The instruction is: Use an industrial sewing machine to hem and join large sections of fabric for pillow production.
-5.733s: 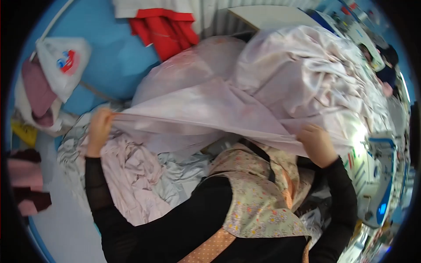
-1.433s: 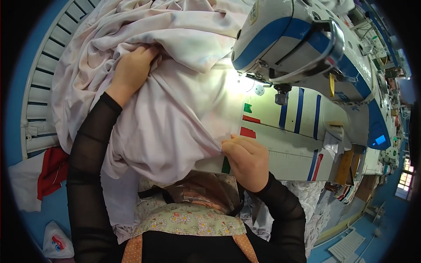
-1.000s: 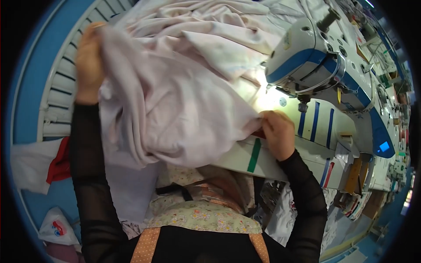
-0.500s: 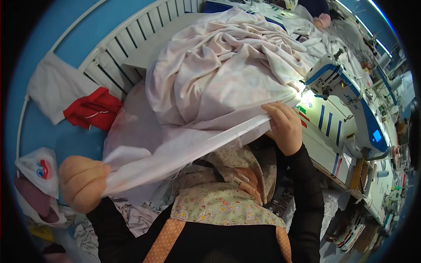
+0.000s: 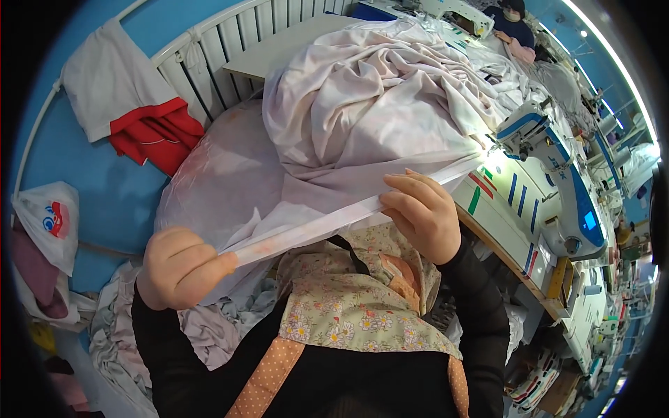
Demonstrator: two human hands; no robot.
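Observation:
A large heap of pale pinkish-white fabric [image 5: 390, 90] covers the table in front of me. Its folded edge runs as a taut strip from lower left up to the lit needle area of a white and blue sewing machine [image 5: 554, 153]. My left hand [image 5: 185, 268] is closed round the lower left end of this strip. Further along, my right hand [image 5: 425, 212] pinches the same edge between thumb and fingers, nearer the machine. The fabric's far end lies at the machine's needle, where glare hides the details.
A white railing [image 5: 209, 52] stands behind the table, with a white and red cloth [image 5: 118, 90] hanging at left. Below it hangs a plastic bag [image 5: 49, 223]. Crumpled fabric [image 5: 118, 327] lies low on the left. Another person [image 5: 516, 35] sits far right near another sewing machine [image 5: 460, 14].
My left hand has moved right and slightly up, closer to my right hand. My right hand has shifted left and down along the edge. The whole view has tilted, showing the other person.

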